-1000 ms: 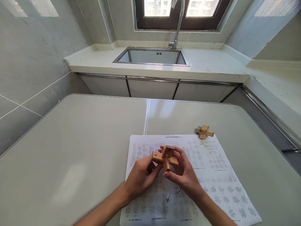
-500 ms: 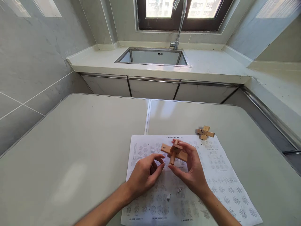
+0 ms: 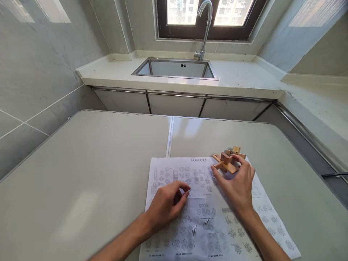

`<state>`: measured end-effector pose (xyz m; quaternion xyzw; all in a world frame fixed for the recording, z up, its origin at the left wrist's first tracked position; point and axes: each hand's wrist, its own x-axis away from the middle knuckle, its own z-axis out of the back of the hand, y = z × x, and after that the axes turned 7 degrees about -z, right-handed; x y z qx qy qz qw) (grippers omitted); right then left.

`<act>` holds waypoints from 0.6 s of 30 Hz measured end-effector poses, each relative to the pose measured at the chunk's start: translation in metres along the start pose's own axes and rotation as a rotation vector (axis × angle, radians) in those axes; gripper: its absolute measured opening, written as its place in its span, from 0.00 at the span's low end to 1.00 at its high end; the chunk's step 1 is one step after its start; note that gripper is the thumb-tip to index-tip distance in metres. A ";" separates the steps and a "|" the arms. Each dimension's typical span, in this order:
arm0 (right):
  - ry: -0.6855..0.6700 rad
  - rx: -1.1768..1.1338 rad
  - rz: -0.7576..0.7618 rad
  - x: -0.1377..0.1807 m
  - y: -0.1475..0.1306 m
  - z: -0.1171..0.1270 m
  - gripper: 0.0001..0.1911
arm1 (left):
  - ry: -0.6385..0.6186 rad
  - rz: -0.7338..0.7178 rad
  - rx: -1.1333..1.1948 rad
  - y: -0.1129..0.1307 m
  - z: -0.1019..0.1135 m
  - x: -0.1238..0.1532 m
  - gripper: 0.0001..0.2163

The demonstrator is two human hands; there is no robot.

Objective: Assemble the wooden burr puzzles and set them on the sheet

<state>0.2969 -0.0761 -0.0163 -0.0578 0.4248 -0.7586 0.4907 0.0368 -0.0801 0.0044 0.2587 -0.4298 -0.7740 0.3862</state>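
Note:
My right hand (image 3: 237, 185) grips a wooden cross-shaped puzzle piece (image 3: 224, 162) with a number on one end, low over the far right part of a printed instruction sheet (image 3: 206, 206). Just behind it lies a second small wooden cross piece (image 3: 236, 151), partly hidden by the held one. My left hand (image 3: 167, 203) rests on the sheet's left half with fingers loosely curled and nothing in it.
The sheet lies on a pale grey table (image 3: 81, 174) with a seam (image 3: 169, 136) down its middle. Beyond stand a counter with a steel sink (image 3: 175, 68) and a tap (image 3: 204, 25) under a window. A tiled wall rises at left.
My right hand carried the wooden puzzle from the sheet's middle to the far right, beside the second piece. My left hand let go of it and lowered onto the paper.

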 end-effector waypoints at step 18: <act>0.084 -0.039 0.088 0.000 -0.011 0.003 0.31 | -0.006 -0.082 -0.073 0.000 0.001 0.000 0.07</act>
